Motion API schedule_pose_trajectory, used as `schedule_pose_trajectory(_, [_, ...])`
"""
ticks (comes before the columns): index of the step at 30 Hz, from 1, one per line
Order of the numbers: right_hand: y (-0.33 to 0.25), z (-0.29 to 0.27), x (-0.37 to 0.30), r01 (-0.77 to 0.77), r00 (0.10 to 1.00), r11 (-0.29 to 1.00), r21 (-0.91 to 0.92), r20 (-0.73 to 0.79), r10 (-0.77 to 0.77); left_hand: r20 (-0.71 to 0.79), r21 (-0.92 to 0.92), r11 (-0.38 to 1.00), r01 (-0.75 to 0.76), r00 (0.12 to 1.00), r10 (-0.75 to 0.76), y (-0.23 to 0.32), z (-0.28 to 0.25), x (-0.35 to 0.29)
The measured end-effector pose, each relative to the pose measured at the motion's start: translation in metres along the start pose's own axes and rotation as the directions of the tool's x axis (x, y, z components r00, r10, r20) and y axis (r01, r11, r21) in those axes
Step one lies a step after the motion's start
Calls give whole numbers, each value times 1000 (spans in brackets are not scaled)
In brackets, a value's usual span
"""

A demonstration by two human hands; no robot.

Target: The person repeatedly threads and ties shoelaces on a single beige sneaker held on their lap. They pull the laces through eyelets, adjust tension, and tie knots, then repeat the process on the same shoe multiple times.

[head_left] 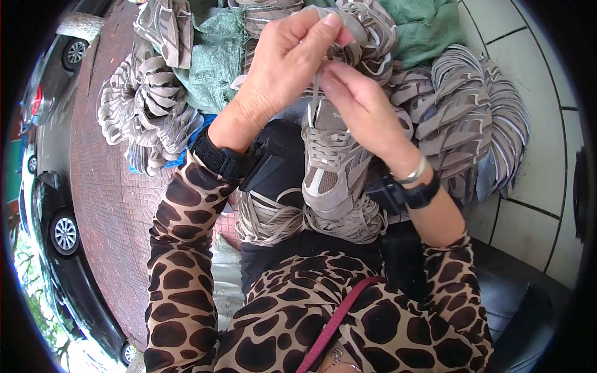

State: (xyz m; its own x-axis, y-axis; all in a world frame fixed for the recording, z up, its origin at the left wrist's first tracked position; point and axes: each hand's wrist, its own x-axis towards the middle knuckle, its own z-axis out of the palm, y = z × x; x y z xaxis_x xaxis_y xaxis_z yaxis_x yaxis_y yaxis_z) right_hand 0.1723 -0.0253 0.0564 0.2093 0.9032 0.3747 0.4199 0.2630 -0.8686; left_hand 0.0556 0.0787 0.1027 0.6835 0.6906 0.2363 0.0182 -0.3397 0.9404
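Note:
A grey-beige sneaker upper (323, 183) with a mesh toe rests on my lap, its toe toward me. Pale shoelace (320, 152) is threaded through its eyelets, and one strand rises from its top to my hands. My left hand (292, 53) is closed above the shoe, thumb and fingers pinched on the lace. Just below and to the right, my right hand (357, 102) has its fingers closed around the same strand; its fingertips are partly hidden. Two bundles of loose beige laces, a left one (267, 221) and a right one (354, 224), lie across my thighs.
Stacked grey shoe uppers form a pile on the left (149, 93) and a larger pile on the right (466, 118). Green woven sacks (214, 59) lie among them. Red paving (112, 217) runs along the left, with parked cars (65, 236) beyond. Pale tiles (528, 81) cover the right side.

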Motion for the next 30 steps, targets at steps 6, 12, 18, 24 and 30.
schedule_pose_trajectory(6, [-33,-40,4,-101,994,679,728,52,92,-188,-314,949,22,978,-85,15,-26,-20])
schedule_pose_trajectory(12, [-31,-119,-58,36,852,495,868,-285,439,-410,-740,673,12,785,-464,-39,-87,-102])
schedule_pose_trajectory(18, [4,-143,-130,-230,785,738,635,-328,526,-307,-848,491,199,571,-761,-100,-78,-194])
schedule_pose_trajectory(24, [10,-69,-101,-362,932,932,-10,-26,361,-197,-426,697,576,693,-693,-87,-37,-174])
schedule_pose_trajectory(30, [28,-51,-72,-369,900,896,-248,146,411,-34,-269,731,627,753,-658,-87,-15,-132])
